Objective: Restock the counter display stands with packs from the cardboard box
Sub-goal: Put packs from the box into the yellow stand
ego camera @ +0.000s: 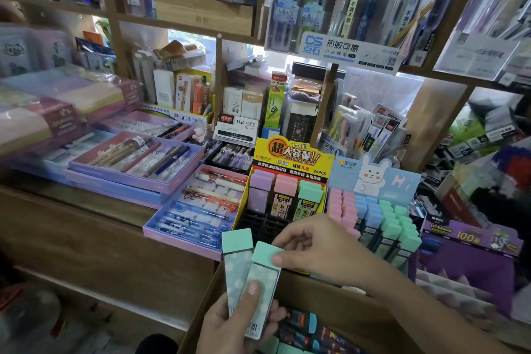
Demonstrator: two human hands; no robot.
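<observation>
Mint-green packs (239, 264), two side by side, stand upright at lower centre of the frame, gripped by the curled left hand (230, 327) while the right hand (314, 247) pinches the right one's cap, just before the counter's yellow display stand (290, 158).
</observation>
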